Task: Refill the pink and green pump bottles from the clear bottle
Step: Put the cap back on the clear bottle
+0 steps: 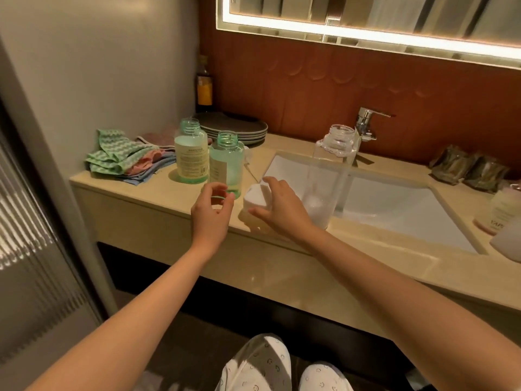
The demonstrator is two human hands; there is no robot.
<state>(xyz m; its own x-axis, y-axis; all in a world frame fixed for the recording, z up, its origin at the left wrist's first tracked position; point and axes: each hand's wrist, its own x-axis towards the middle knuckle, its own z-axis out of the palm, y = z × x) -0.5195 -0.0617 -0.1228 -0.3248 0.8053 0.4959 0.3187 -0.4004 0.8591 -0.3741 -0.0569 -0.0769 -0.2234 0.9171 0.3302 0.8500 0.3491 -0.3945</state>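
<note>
We note L hand [212,213] loosely curled, empty, near front green bottle [227,162]. R hand [279,210] grips white cap [255,197]. Uncapped clear bottle [327,176] upright at sink [394,213] edge.

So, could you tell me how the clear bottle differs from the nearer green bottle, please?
The clear bottle is taller and colourless; the nearer green bottle is shorter and green-tinted. The clear bottle stands by the sink, the green one left of it. Both stand upright with open necks.
</note>
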